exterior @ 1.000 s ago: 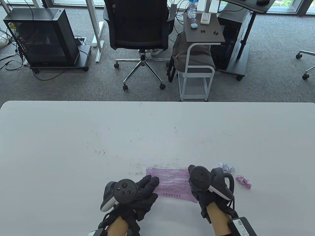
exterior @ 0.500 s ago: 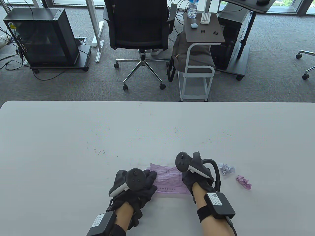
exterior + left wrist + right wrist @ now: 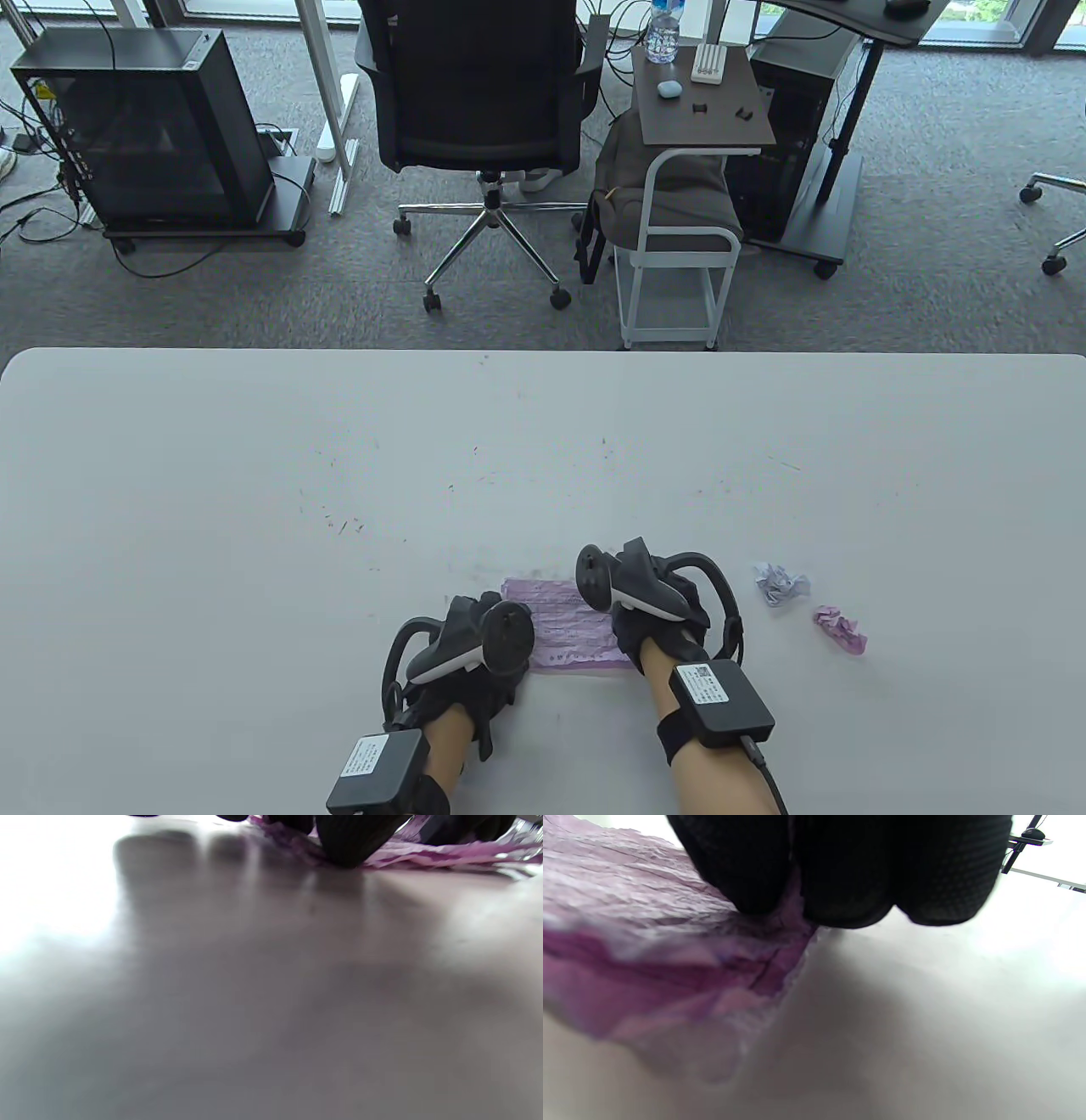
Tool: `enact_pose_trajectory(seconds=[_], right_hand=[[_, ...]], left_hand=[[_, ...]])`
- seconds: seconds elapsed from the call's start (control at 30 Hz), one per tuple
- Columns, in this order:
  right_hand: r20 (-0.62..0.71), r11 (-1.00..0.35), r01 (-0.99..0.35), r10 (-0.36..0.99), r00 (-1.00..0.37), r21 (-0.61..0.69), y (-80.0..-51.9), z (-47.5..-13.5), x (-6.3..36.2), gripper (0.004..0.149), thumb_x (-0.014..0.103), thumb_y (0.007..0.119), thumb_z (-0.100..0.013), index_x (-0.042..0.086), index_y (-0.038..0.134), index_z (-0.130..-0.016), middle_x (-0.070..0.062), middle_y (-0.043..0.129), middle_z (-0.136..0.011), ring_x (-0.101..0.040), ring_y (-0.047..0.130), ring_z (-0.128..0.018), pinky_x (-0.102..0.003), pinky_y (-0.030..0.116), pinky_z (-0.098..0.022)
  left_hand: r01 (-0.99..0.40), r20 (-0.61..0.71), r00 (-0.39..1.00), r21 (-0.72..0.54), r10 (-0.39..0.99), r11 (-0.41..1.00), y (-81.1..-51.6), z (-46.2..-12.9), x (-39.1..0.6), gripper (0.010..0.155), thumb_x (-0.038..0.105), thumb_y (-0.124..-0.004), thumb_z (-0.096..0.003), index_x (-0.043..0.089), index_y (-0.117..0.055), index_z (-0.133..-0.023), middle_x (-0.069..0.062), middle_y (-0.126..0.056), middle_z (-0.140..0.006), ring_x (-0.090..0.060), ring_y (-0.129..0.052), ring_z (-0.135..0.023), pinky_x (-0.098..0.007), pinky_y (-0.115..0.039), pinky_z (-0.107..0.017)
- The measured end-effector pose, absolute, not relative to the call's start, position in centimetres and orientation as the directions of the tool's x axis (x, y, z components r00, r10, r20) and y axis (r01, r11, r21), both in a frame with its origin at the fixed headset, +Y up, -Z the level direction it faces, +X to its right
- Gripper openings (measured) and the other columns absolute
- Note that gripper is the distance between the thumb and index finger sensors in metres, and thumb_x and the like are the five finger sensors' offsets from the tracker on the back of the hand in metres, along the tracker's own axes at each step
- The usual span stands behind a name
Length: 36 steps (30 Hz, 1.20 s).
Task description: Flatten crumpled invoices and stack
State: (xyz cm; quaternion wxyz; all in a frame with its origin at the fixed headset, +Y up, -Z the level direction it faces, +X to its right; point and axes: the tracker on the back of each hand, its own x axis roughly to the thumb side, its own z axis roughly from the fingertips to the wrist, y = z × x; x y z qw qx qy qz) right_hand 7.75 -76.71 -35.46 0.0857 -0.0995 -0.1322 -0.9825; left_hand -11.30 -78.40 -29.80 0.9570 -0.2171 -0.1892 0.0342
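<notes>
Pink invoice (image 3: 570, 632) lies near surface (image 3: 254, 509) front edge, both ends hidden under L hand (image 3: 475, 645) & R hand (image 3: 657, 611). Trackers cover the fingers; can't tell either grip. Wrist views blurred. Two crumpled balls (image 3: 781, 584) sit right of it.

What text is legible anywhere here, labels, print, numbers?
Nothing reads clearly.
Pink invoice: printed table and lines, too small.
White labels on the wrist boxes: print too small.
Bottle label: illegible.
Crumpled paper balls: no print visible.
</notes>
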Motion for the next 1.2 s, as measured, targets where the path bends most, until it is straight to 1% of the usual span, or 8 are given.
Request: enact_pose_trajectory(seconds=[0.17, 0.37, 0.47, 0.57, 0.73, 0.97, 1.07, 1.2], right_hand=[[0.2, -0.944, 0.266, -0.227, -0.953, 0.198, -76.4, -35.2, 7.8, 0.072, 0.034, 0.084, -0.048, 0.01, 0.046, -0.104, -0.021, 0.068, -0.096, -0.027, 0.088, -0.062, -0.047, 0.083, -0.043], [0.151, -0.911, 0.399, -0.382, -0.912, 0.104, -75.1, -34.8, 9.0, 0.08, 0.045, 0.081, -0.049, 0.011, 0.037, -0.106, -0.028, 0.049, -0.105, -0.036, 0.081, -0.074, -0.047, 0.081, -0.046], [0.041, -0.897, 0.43, -0.428, -0.903, 0.098, -74.1, -35.3, 11.6, 0.077, 0.042, 0.082, -0.05, 0.01, 0.04, -0.105, -0.033, 0.052, -0.103, -0.033, 0.088, -0.065, -0.043, 0.086, -0.041], [-0.091, -0.877, 0.426, -0.454, -0.886, 0.223, -74.3, -36.0, 14.7, 0.074, 0.038, 0.081, -0.052, 0.01, 0.04, -0.106, -0.037, 0.054, -0.101, -0.03, 0.091, -0.061, -0.039, 0.087, -0.037], [-0.195, -0.925, 0.23, -0.296, -0.935, 0.301, -75.5, -37.0, 18.0, 0.072, 0.035, 0.08, -0.053, 0.009, 0.039, -0.106, -0.042, 0.052, -0.1, -0.033, 0.09, -0.063, -0.04, 0.087, -0.038], [-0.201, -0.915, 0.157, -0.244, -0.949, 0.371, -77.3, -37.7, 18.3, 0.058, 0.027, 0.079, -0.054, 0.006, 0.054, -0.102, -0.038, 0.068, -0.094, -0.03, 0.093, -0.057, -0.037, 0.088, -0.036], [-0.156, -0.902, 0.246, -0.317, -0.936, 0.354, -77.3, -38.0, 18.0, 0.051, 0.019, 0.083, -0.051, 0.005, 0.065, -0.097, -0.03, 0.078, -0.087, -0.023, 0.097, -0.051, -0.032, 0.092, -0.034], [-0.129, -0.911, 0.257, -0.311, -0.942, 0.323, -76.8, -37.7, 17.2, 0.044, 0.016, 0.085, -0.049, 0.009, 0.073, -0.091, -0.024, 0.086, -0.081, -0.02, 0.1, -0.047, -0.03, 0.095, -0.032]], left_hand=[[-0.042, 0.303, 0.933, -0.45, 0.197, 0.892, -78.4, -29.7, -12.4, 0.066, 0.04, -0.07, -0.061, 0.014, -0.042, -0.115, -0.024, -0.01, -0.109, -0.06, -0.024, -0.096, -0.064, -0.043, -0.066], [-0.079, 0.381, 0.901, -0.325, 0.207, 0.942, -76.1, -28.6, -13.0, 0.069, 0.043, -0.07, -0.0593, 0.012, -0.042, -0.114, -0.022, -0.014, -0.11, -0.056, -0.03, -0.098, -0.064, -0.047, -0.067], [-0.033, 0.429, 0.892, -0.255, 0.144, 0.966, -73.7, -27.3, -12.7, 0.07, 0.045, -0.07, -0.0592, 0.012, -0.042, -0.114, -0.022, -0.016, -0.11, -0.056, -0.029, -0.099, -0.064, -0.047, -0.067], [-0.014, 0.438, 0.891, -0.232, 0.117, 0.973, -71.5, -25.3, -12.5, 0.071, 0.047, -0.069, -0.0599, 0.012, -0.041, -0.115, -0.023, -0.016, -0.111, -0.058, -0.026, -0.1, -0.067, -0.044, -0.067], [-0.102, 0.416, 0.885, -0.26, 0.207, 0.96, -70.0, -22.5, -12.4, 0.073, 0.048, -0.069, -0.0605, 0.014, -0.037, -0.116, -0.022, -0.01, -0.111, -0.058, -0.017, -0.102, -0.071, -0.038, -0.068], [-0.159, 0.377, 0.899, -0.189, 0.221, 0.969, -70.9, -22.2, -13.8, 0.071, 0.047, -0.069, -0.0599, 0.012, -0.041, -0.115, -0.023, -0.015, -0.112, -0.058, -0.023, -0.102, -0.071, -0.041, -0.067], [-0.205, 0.379, 0.89, -0.166, 0.254, 0.965, -70.6, -21.9, -14.0, 0.071, 0.046, -0.069, -0.0599, 0.012, -0.041, -0.115, -0.023, -0.016, -0.112, -0.058, -0.024, -0.101, -0.071, -0.041, -0.067], [-0.208, 0.389, 0.884, -0.171, 0.26, 0.963, -70.6, -21.8, -13.9, 0.07, 0.046, -0.069, -0.0599, 0.012, -0.042, -0.115, -0.023, -0.017, -0.111, -0.058, -0.026, -0.101, -0.07, -0.042, -0.068]])
